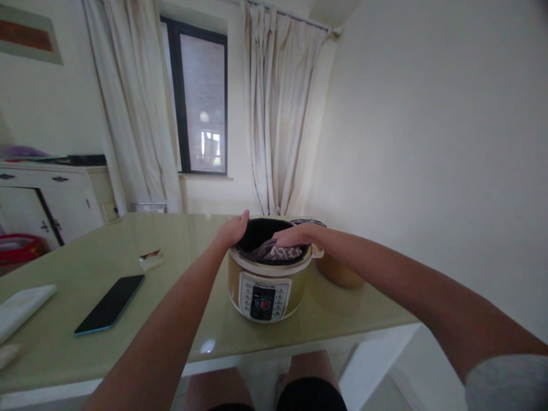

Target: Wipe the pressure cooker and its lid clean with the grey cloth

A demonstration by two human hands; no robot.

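- Cooker [237,279] with a button panel, upright near the green table's [180,337] front edge; its black inner pot [257,228] is open at the top.
- Patterned cloth [282,252], bunched inside that pot.
- Right hand [293,235], reaching into the pot, closed over the cloth; its fingertips are partly hidden.
- Left hand [233,230], against the pot's left rim, thumb raised; how far its fingers close, I cannot tell.
- Rounded tan object [340,273], right of the cooker, partly behind the right forearm.
- Red basin [19,251] by the white cabinet [71,200], something pale inside.
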